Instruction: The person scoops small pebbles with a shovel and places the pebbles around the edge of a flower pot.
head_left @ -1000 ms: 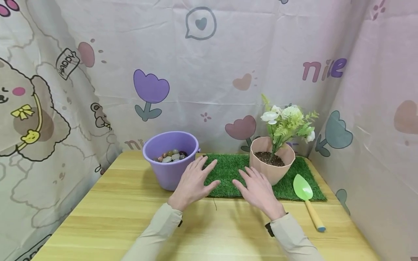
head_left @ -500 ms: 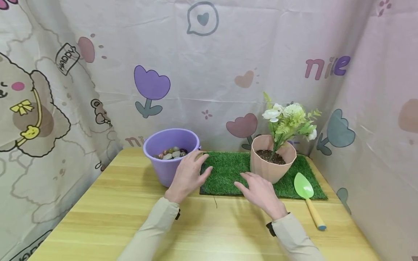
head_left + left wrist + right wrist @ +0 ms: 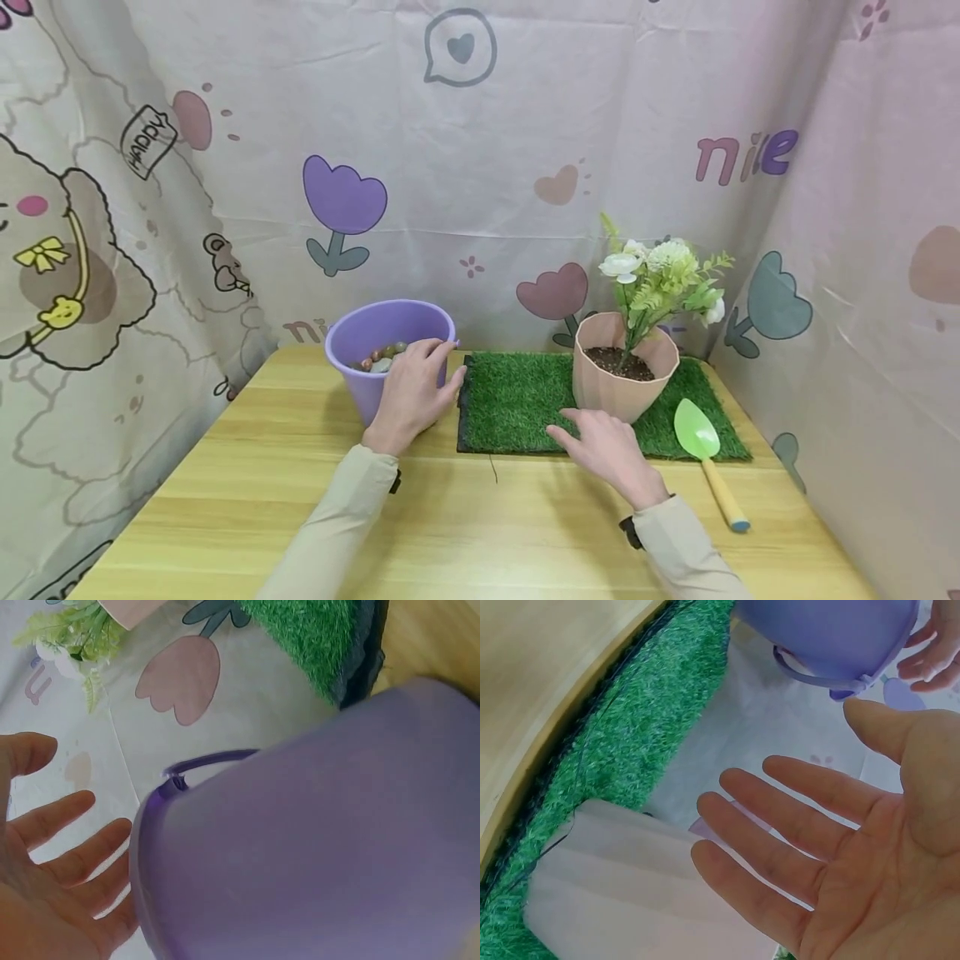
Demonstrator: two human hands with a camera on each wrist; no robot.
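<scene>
A purple bucket (image 3: pixel 352 385) with smooth pebbles (image 3: pixel 382 358) inside stands at the left of the table. My left hand (image 3: pixel 411 392) is over its near right rim, fingers spread and holding nothing; in the left wrist view the fingers (image 3: pixel 82 855) reach beside the rim, and I cannot tell whether they touch it. My right hand (image 3: pixel 609 454) hovers with relaxed fingers just in front of the pink flowerpot (image 3: pixel 611 398), holding nothing. Soil and white artificial flowers (image 3: pixel 663 271) fill the pot. A green trowel (image 3: pixel 699 432) with a yellow handle lies to the right of that hand.
The pot stands on a green turf mat (image 3: pixel 517 404), and the trowel's blade lies on the mat's right part. The wooden table (image 3: pixel 480 533) extends toward me. A printed curtain (image 3: pixel 480 167) hangs close behind and along both sides.
My left hand has moved left, from the mat's edge to over the bucket's rim. My right hand has shifted slightly lower and to the right, toward me. Bucket, pot and trowel stay put.
</scene>
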